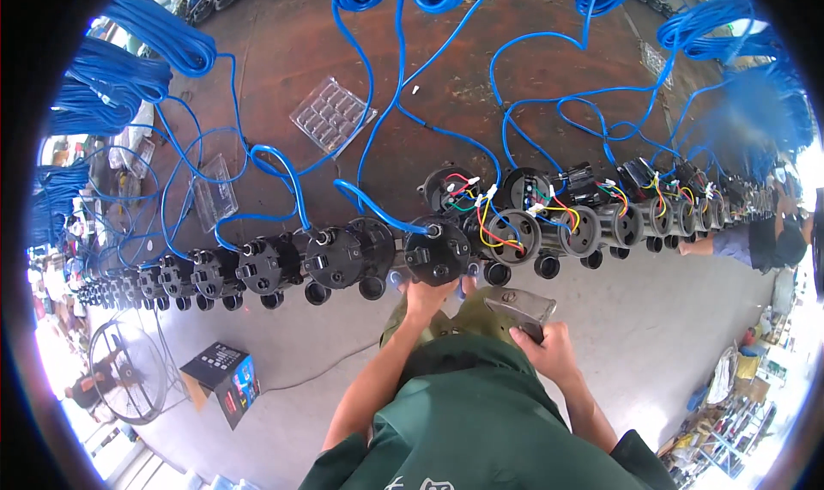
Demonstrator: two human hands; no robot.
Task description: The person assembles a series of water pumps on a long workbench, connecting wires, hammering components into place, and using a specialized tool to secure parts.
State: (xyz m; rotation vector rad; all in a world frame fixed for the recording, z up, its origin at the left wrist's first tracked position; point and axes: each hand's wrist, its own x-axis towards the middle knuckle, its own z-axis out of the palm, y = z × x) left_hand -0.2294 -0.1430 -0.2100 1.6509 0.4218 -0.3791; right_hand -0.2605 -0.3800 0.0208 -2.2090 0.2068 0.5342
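My left hand (429, 299) is at the near underside of a black cylindrical housing (438, 254) with a blue cable in its round cap. Its fingers close on the housing's lower edge, partly hidden beneath it. To the right, in front of my body, my right hand (551, 351) grips the dark handle of a grey hand-held tool (521, 304), apart from the housings. Just right of the held housing stands an open cylinder (512, 235) with red, yellow and green wires and white connectors. Behind it, an open black cap (451, 188) shows similar wiring.
A long row of capped black housings (336, 258) runs left along the table edge; open cylinders (581, 231) run right. Blue cable coils (159, 31) lie across the brown table (283, 52), with a clear plastic tray (333, 115). A carton (225, 378) and fan (129, 372) stand on the floor.
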